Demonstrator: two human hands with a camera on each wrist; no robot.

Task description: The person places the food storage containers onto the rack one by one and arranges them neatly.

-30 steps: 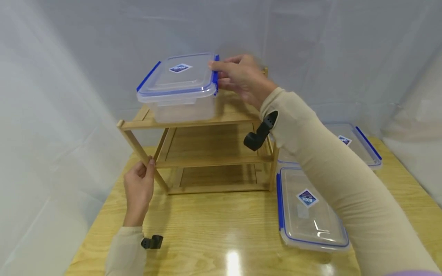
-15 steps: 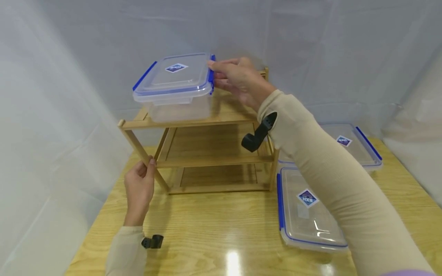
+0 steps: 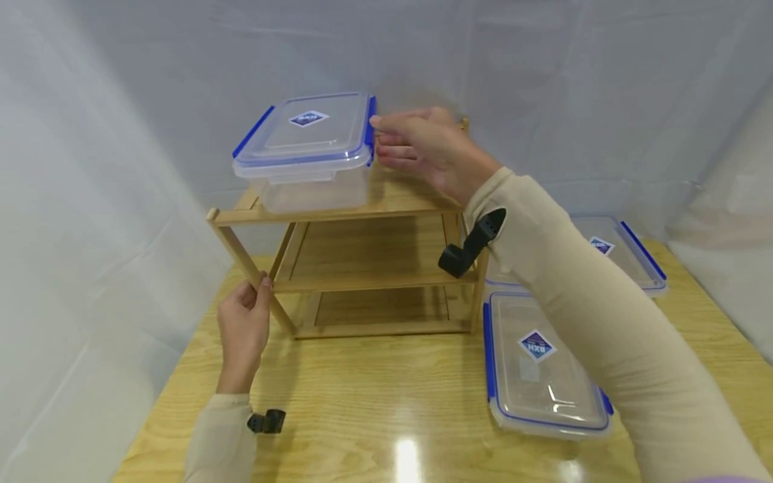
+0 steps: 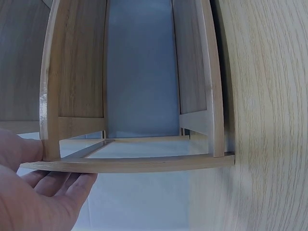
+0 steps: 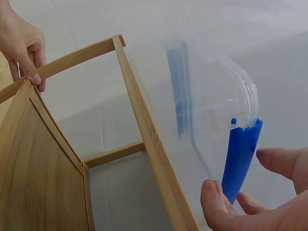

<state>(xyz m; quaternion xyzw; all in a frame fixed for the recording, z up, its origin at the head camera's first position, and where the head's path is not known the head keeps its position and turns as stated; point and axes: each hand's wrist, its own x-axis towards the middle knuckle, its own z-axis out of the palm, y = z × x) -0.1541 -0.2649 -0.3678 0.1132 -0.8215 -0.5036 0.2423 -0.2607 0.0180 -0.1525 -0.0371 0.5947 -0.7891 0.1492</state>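
Right hand (image 3: pixel 425 151): fingers relaxed and loosely spread, holding nothing. Fingertips (image 5: pixel 214 192) sit just beside the blue side clip (image 5: pixel 242 156) of the clear lidded container (image 3: pixel 308 151). From the wrist view a sliver of gap shows between thumb and clip; whether any finger grazes it I cannot tell, as the head view is too coarse there.

Container stands flat on the top shelf of the bamboo three-tier rack (image 3: pixel 356 268), toward its left end, lid on. It looks square to the front rail.

Left hand (image 3: pixel 244 329): thumb and fingers wrapped round the rack's front-left leg, low down, just above the wooden table (image 3: pixel 362 402). Grip appears firm.

Judgement on doing this well:
- draw the right hand back in a straight line, fingers kept off the clip, so the box is not dragged along the shelf
- keep the left-hand hold on the leg until the right is well apart; the rack looks light and top-loaded on one side
- the box's near edge overhangs the front rail slightly, worth a check

Two more lidded containers (image 3: pixel 543 365) lie on the table to the right of the rack
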